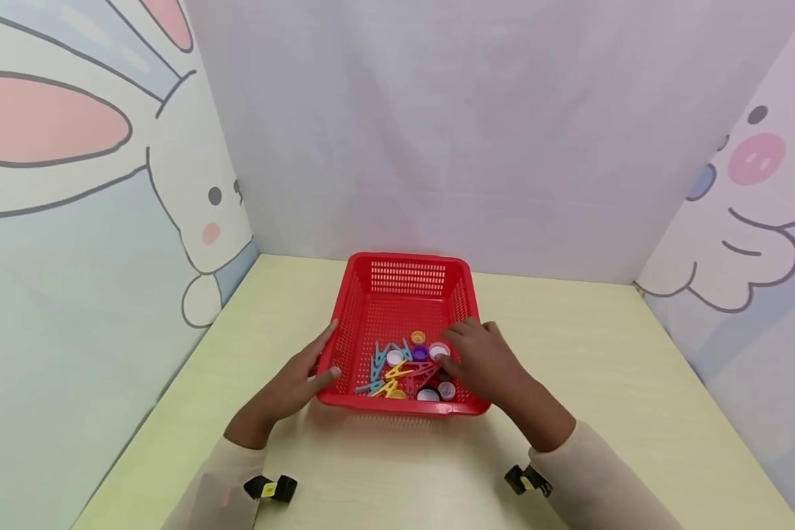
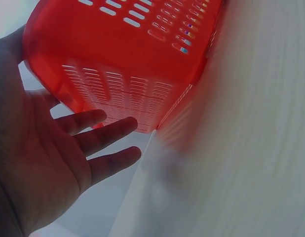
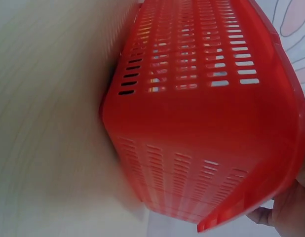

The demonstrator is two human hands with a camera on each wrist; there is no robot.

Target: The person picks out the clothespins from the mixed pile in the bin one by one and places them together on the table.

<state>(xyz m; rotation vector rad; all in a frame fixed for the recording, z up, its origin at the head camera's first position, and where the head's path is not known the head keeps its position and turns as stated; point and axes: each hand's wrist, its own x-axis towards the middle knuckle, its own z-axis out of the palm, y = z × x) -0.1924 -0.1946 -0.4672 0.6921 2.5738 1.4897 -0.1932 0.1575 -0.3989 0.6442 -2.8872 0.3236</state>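
Right hand (image 1: 480, 361) reaches into the red basket (image 1: 397, 276), fingers curled over a white cap (image 1: 439, 350) at its ten o'clock, grasp unconfirmed; left hand (image 1: 298, 379), fingers straight, steadies the basket's nine o'clock wall.

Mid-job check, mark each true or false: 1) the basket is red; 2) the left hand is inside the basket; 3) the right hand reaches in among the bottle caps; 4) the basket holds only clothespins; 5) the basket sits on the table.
1) True: the basket is red.
2) False: the left hand rests with straight fingers against the basket's outer left wall.
3) True: the right hand is over the bottle caps; whether it grips one is hidden.
4) False: it holds clothespins and caps.
5) True: it rests on the table.
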